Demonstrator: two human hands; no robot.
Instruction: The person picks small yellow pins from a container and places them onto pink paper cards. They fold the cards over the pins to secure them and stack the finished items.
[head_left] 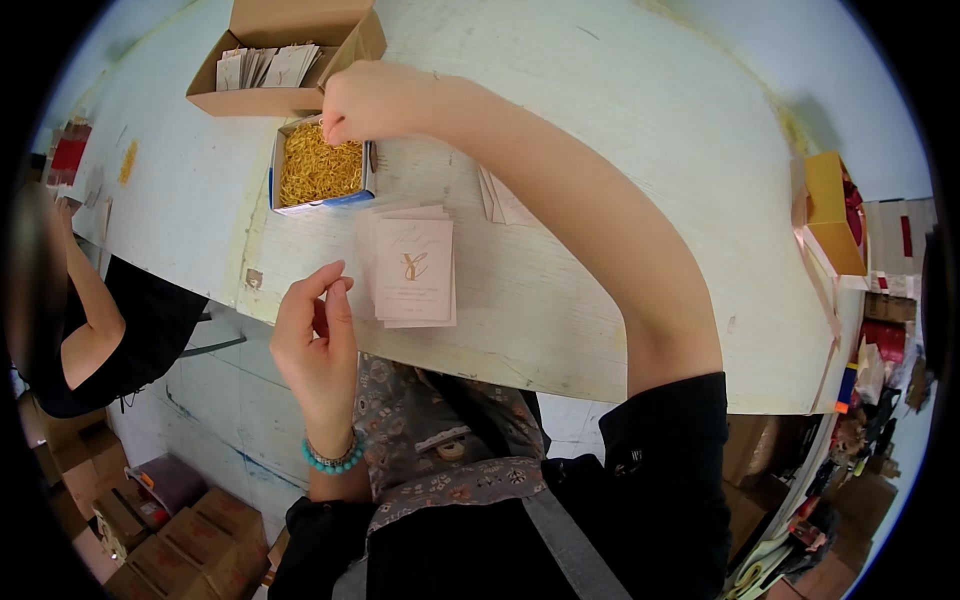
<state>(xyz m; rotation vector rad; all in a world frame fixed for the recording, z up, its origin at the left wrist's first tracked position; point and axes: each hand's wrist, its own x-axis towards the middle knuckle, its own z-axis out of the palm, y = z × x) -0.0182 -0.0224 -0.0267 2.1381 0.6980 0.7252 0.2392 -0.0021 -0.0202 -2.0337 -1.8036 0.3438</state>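
Observation:
My right hand [368, 100] reaches across the table, closed, with its fingertips over the far right corner of a small blue-and-white box [325, 204]. Tiny gold wire pieces [318, 170], which look like pins, fill that box. What the right fingertips pinch, if anything, is too small to make out. Near the table's front edge, my left hand [318, 335] is raised with its fingers curled and thumb drawn in; no object shows clearly in it. Just right of it lies a loose stack of pale printed cards [415, 265] with a gold emblem.
An open brown carton [255, 100] with upright cards stands at the far left. More pale cards [505, 198] lie partly under my right forearm. A yellow box [833, 215] sits at the right edge. Another person's arm [95, 285] is at the left, near scattered gold pieces [128, 162].

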